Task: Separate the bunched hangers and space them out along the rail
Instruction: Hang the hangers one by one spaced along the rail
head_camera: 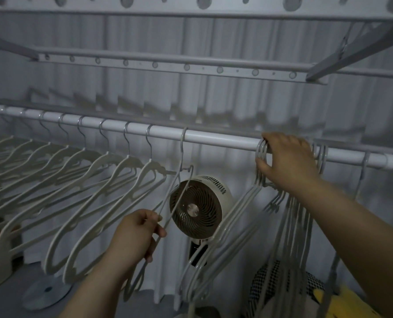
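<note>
A white rail (213,137) runs across the view, sloping down to the right. Several white hangers (113,180) hang spaced along its left half. One thin grey hanger (182,157) hangs alone near the middle, and my left hand (135,232) grips its lower arm. A tight bunch of grey hangers (262,154) hangs further right. My right hand (287,161) grips the hooks of that bunch at the rail, with the thumb under them. More hooks (320,154) show just right of the hand, and a single hook (365,161) hangs further right.
A round fan (197,207) on a stand sits behind the hangers, below the rail's middle. A perforated drying rack (168,65) spans overhead. White curtains hang behind. A checked fabric (273,285) and something yellow (342,299) lie at the bottom right.
</note>
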